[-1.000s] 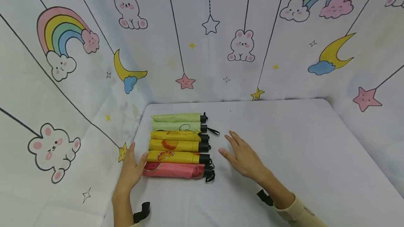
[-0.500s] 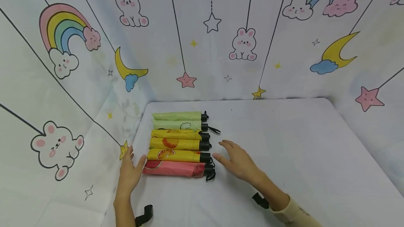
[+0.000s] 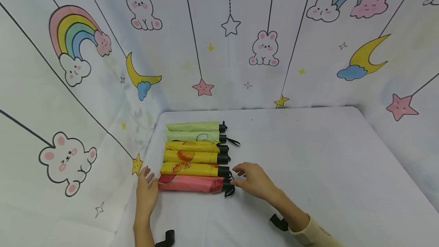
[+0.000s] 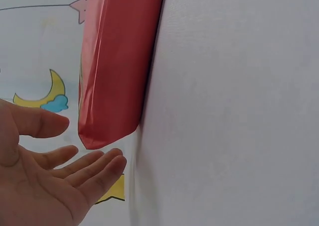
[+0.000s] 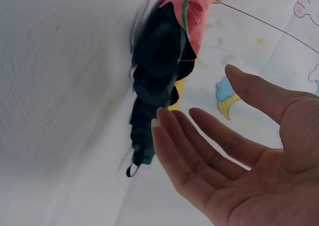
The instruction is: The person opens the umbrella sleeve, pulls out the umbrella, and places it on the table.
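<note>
Several folded umbrellas lie side by side on the table, black handles to the right. Nearest the person is the pink umbrella [image 3: 195,183]; behind it come yellow umbrellas [image 3: 192,157] with orange prints, then light green umbrellas [image 3: 193,127] at the back. My left hand [image 3: 147,193] is beside the pink umbrella's left end, fingers loosely extended; in the left wrist view a gap shows between fingers and umbrella [image 4: 117,71]. My right hand [image 3: 255,180] hovers by the black handles [image 5: 159,52] with fingers slightly bent, holding nothing. Whether its thumb touches the pink umbrella's handle, I cannot tell.
The umbrellas rest on a white-covered table [image 3: 308,163]. A patterned cloth [image 3: 219,56] with rainbows, rabbits and stars rises behind and to the left. Black straps [image 3: 279,222] show at the wrists.
My right hand has come down and left, toward the pink umbrella's handle. My left hand has moved slightly down and right, by that umbrella's left end. The umbrellas stay put.
</note>
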The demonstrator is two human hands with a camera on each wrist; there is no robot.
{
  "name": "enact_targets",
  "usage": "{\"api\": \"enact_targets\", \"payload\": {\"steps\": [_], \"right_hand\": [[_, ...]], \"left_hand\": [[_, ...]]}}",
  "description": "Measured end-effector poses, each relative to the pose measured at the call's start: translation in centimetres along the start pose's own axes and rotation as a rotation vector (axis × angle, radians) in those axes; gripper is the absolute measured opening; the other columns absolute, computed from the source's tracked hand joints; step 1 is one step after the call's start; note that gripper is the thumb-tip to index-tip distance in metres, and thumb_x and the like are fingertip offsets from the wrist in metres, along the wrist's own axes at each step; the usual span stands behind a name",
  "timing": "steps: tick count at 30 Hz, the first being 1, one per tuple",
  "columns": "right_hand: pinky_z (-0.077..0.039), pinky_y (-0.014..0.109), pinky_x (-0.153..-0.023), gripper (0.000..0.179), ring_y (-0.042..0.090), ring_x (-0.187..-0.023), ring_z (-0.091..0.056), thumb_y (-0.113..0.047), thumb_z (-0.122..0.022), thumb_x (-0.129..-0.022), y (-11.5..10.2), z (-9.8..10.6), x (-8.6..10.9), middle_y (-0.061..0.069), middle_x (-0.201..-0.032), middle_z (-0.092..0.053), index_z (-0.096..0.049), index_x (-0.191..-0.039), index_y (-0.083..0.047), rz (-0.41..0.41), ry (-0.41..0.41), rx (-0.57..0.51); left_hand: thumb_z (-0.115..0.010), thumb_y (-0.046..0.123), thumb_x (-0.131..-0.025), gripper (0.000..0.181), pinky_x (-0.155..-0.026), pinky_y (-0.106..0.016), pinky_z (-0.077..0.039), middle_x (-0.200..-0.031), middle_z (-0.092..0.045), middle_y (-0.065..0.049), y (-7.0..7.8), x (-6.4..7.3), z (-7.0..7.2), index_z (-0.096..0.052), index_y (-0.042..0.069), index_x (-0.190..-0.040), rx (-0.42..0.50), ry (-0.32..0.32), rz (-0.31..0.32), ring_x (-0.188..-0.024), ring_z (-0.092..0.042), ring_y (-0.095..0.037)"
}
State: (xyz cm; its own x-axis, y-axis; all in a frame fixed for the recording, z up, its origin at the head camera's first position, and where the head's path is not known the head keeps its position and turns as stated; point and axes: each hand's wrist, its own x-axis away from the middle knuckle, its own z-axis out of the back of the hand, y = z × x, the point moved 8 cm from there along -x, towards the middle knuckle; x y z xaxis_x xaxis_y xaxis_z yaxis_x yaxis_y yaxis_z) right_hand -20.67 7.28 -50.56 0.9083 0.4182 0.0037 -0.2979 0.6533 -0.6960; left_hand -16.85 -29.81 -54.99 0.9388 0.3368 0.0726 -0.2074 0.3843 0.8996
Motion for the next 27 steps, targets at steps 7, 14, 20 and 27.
{"api": "enact_targets", "payload": {"steps": [7,14,20,27], "right_hand": [[-0.059,0.034,-0.077,0.04,0.02,-0.092,-0.072,-0.021,-0.086,-0.087,0.0,-0.8,0.0,0.009,-0.108,-0.075,-0.074,-0.119,-0.001,0.0,-0.038,-0.071],[-0.058,0.033,-0.075,0.04,0.018,-0.09,-0.07,-0.022,-0.086,-0.087,0.3,-2.1,-0.3,0.008,-0.105,-0.075,-0.074,-0.118,-0.001,-0.004,-0.071,-0.069],[-0.056,0.03,-0.071,0.034,0.017,-0.086,-0.07,-0.019,-0.087,-0.086,0.6,-2.9,-0.6,0.008,-0.1,-0.074,-0.074,-0.112,-0.001,0.007,-0.081,-0.078],[-0.055,0.027,-0.068,0.038,0.011,-0.081,-0.065,-0.019,-0.09,-0.081,1.1,-4.0,-0.8,0.004,-0.096,-0.072,-0.073,-0.11,-0.001,-0.01,-0.081,-0.046]], "left_hand": [[-0.046,0.006,-0.107,0.064,-0.116,-0.055,-0.038,-0.162,-0.033,-0.029,-1.0,0.8,0.0,-0.016,-0.003,-0.163,0.067,0.047,0.057,-0.148,-0.04,-0.044],[-0.047,0.006,-0.108,0.061,-0.088,0.0,-0.041,-0.159,-0.038,-0.028,-1.1,1.0,-0.1,-0.02,-0.003,-0.162,0.092,0.07,0.047,-0.145,-0.044,-0.043],[-0.048,0.0,-0.107,0.059,-0.083,0.003,-0.038,-0.157,-0.041,-0.03,-0.8,1.0,-0.4,-0.023,-0.005,-0.16,0.145,0.067,0.033,-0.142,-0.048,-0.043],[-0.045,-0.005,-0.105,0.057,-0.084,0.003,-0.038,-0.154,-0.043,-0.032,-0.2,1.1,-0.7,-0.025,-0.008,-0.158,0.144,0.075,0.009,-0.141,-0.049,-0.045]]}}
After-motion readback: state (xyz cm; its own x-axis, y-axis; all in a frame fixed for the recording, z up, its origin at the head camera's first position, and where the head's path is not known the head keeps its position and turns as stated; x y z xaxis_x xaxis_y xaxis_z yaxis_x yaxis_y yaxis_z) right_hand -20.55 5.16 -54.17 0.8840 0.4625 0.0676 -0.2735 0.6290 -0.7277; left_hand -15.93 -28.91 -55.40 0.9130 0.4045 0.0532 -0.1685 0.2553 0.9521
